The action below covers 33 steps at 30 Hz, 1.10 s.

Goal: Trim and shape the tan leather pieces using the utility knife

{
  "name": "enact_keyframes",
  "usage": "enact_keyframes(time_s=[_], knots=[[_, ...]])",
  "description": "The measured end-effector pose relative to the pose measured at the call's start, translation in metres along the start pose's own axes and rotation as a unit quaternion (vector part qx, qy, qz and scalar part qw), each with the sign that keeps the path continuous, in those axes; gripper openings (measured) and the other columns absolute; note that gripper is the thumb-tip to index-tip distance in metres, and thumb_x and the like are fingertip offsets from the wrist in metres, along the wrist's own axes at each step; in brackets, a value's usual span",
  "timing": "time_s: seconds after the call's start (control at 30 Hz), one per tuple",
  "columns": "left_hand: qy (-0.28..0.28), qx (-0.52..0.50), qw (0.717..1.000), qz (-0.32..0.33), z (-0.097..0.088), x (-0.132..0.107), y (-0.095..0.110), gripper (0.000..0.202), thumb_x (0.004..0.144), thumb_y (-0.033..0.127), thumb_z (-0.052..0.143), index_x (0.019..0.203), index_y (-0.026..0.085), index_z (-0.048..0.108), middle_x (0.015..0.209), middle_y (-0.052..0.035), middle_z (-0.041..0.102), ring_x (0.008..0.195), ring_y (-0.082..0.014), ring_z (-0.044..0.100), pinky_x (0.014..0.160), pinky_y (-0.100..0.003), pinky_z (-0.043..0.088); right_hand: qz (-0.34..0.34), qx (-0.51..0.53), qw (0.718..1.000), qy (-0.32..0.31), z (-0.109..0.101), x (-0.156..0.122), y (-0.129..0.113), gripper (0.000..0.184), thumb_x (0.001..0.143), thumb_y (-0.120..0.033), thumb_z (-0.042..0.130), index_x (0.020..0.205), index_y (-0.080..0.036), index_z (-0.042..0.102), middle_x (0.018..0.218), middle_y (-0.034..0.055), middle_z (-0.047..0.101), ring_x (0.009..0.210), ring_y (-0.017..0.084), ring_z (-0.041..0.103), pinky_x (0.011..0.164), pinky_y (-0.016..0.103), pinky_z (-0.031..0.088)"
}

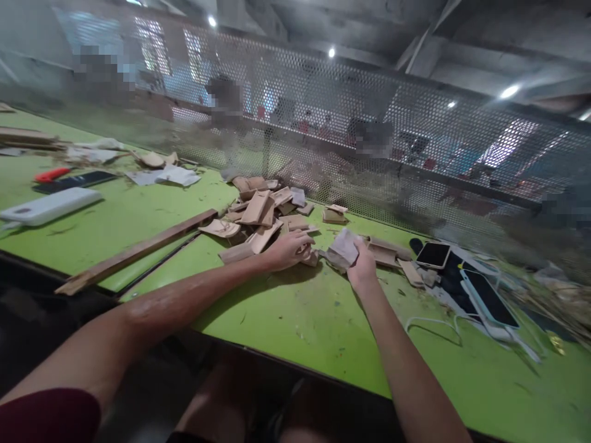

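My left hand (290, 250) rests low over the green table with its fingers curled. Pale material shows beneath the fingertips, but I cannot make out what they grip. To its right, my right hand (362, 266) is closed on the edge of a folded grey sheet (343, 247) that looks like sandpaper. A heap of short tan wooden pieces (257, 208), some curved like split bamboo, lies just beyond my left hand. More curved pieces (382, 251) lie right of my right hand.
A long wooden strip (138, 251) lies left on the green table (295, 326). Farther left are a white power bank (55, 206), a dark phone (87, 180) and a red-handled tool (52, 175). Phones (490, 298) with cables lie right. A perforated metal screen (314, 123) stands behind.
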<state>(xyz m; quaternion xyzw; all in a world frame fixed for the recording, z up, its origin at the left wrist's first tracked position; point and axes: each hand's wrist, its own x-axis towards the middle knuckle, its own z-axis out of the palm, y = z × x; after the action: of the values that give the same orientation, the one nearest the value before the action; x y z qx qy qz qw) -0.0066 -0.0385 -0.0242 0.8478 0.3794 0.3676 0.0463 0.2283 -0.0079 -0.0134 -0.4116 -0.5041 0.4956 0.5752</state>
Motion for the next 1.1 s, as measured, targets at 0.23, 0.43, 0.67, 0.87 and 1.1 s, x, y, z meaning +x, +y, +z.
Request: enact_keyframes(time_s=[0.23,0.43,0.67,0.87,1.1], knots=[[-0.087,0.095,0.991,0.039,-0.002,-0.004,-0.003,0.046,0.093,0.052,0.06,0.121,0.015,0.063,0.123,-0.0179,0.065,0.119,-0.0326,0.057,0.1,-0.044,0.045,0.054,0.073,0.996,-0.009,0.007,-0.013,-0.012,0.027,0.073,-0.042,0.058,0.093,-0.023,0.063,0.098,0.0079,0.078,0.095,0.026,0.074,0.077,0.041,0.063],[-0.111,0.099,0.988,0.037,0.0,-0.004,-0.007,0.045,0.096,0.048,0.057,0.124,0.013,0.06,0.12,-0.0177,0.062,0.112,-0.0298,0.059,0.095,-0.041,0.047,0.096,0.124,0.987,-0.045,0.011,-0.02,-0.022,0.034,0.074,-0.038,0.054,0.103,-0.024,0.064,0.104,0.0077,0.077,0.094,0.028,0.074,0.077,0.045,0.061],[-0.02,-0.028,0.999,-0.014,-0.001,-0.004,-0.007,0.048,0.102,0.045,0.045,0.14,0.016,0.052,0.133,-0.0182,0.058,0.123,-0.0263,0.056,0.104,-0.04,0.046,0.055,0.058,0.993,-0.091,0.009,-0.022,-0.027,0.043,0.078,-0.051,0.048,0.11,-0.026,0.064,0.106,0.0091,0.076,0.099,0.03,0.071,0.083,0.053,0.058],[-0.011,-0.074,0.997,-0.031,-0.005,-0.006,-0.005,0.05,0.105,0.045,0.037,0.143,0.016,0.05,0.144,-0.0177,0.053,0.13,-0.0262,0.053,0.108,-0.039,0.044,0.072,0.084,0.991,-0.071,0.007,-0.018,-0.028,0.036,0.084,-0.052,0.048,0.108,-0.031,0.064,0.111,0.0051,0.076,0.101,0.028,0.072,0.084,0.051,0.058],[-0.028,-0.088,0.996,-0.02,-0.007,-0.005,-0.001,0.05,0.104,0.051,0.038,0.138,0.018,0.052,0.128,-0.0155,0.057,0.11,-0.0244,0.059,0.097,-0.038,0.048,0.125,0.262,0.957,0.028,0.0,-0.017,-0.033,0.031,0.098,-0.04,0.038,0.107,-0.029,0.066,0.09,0.0002,0.078,0.074,0.021,0.072,0.084,0.049,0.06]])
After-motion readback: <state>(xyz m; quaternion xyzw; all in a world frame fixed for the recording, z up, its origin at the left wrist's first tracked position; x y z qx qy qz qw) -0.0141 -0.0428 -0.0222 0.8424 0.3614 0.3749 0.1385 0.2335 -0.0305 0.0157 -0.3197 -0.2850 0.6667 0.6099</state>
